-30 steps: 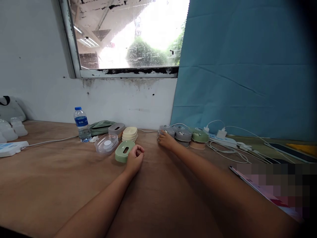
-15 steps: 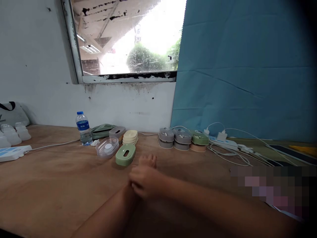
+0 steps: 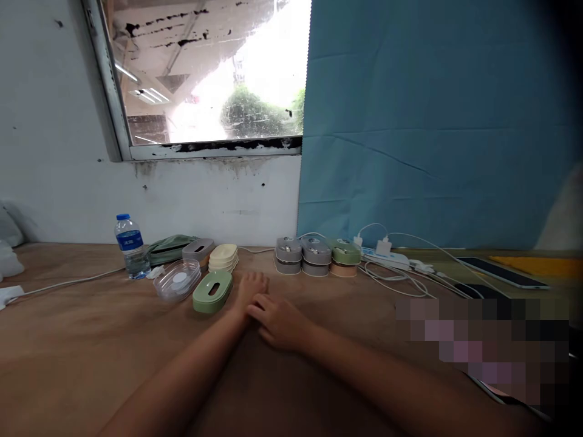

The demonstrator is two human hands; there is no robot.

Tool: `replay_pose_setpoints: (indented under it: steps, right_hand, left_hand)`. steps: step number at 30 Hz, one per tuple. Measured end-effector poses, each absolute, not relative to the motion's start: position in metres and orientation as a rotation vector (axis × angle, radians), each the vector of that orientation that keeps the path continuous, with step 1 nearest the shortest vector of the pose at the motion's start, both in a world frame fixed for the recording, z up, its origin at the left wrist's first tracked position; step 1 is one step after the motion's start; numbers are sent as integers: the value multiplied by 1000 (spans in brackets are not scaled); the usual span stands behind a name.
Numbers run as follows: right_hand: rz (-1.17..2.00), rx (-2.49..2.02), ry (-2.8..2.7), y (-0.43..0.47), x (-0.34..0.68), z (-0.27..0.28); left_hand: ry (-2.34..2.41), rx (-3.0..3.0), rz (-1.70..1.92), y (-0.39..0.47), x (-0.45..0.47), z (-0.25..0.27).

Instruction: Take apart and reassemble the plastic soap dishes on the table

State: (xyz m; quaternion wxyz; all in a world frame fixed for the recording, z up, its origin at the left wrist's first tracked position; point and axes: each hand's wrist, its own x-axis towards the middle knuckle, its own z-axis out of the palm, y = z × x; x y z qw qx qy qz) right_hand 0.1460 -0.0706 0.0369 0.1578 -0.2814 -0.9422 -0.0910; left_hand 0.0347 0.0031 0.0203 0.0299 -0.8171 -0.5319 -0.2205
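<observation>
My left hand (image 3: pixel 251 289) rests palm down on the wooden table, its fingers spread slightly, holding nothing that I can see. My right hand (image 3: pixel 281 323) lies over the edge of it, with loosely parted fingertips touching the left hand near the wrist. Just left of my left hand stands a green oval lid-like piece (image 3: pixel 212 292) with a slot in its top. Beyond that are a clear plastic container (image 3: pixel 177 281), a stack of cream oval pieces (image 3: pixel 223 258) and a grey slotted container (image 3: pixel 198 249).
A water bottle (image 3: pixel 132 247) and a green pouch (image 3: pixel 170 247) stand by the wall. Two grey lidded boxes (image 3: pixel 316 256) and a green-and-orange one (image 3: pixel 345 257) line the back. Right of them are a power strip (image 3: pixel 387 260) with white cables and a phone (image 3: pixel 503 273).
The view has turned a little to the right, so things sit further left. My right hand has slid back from over my left wrist, uncovering more of my left hand.
</observation>
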Motion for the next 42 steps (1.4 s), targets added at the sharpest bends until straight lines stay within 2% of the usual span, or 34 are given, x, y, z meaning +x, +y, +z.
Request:
replay_pose_setpoints:
  steps: [5,13,19,21,22,26,30,33,38,42]
  right_hand:
    - [-212,-1157,-2659,-77,209,32]
    - [-41,-1183,-2555,-123,243,26]
    - [-121,-1006,-2209,-116,251,20]
    - [-178,-941,-2120,-114,254,19]
    - [-205,-922,-2093,-113,255,20]
    - [-205,-928,-2133,-117,251,21]
    - [7,-1012,-2297,-119,240,20]
    - [135,-1049,-2373,-116,232,16]
    - [318,-1094,-2389,-112,223,15]
    - [354,-1140,-2364,-115,221,19]
  left_hand:
    - [-1797,-2249,-710,49,-11,46]
    - [-1938,-2123,-852,74,-43,56]
    - [-1766,-2184,-1154,16,-16,63]
    - [-1526,-2486,-1446,-21,-8,58]
    - [-1433,-2675,-1476,-40,-6,54]
    - [-1190,-3221,-1080,-91,-5,41]
    - [-1027,-3416,-784,-98,-11,40]
    - [-975,-3396,-710,-91,-18,43]
    - [-1603,-2694,-958,-62,-45,39]
    - [-2029,-2424,-753,-40,-70,29]
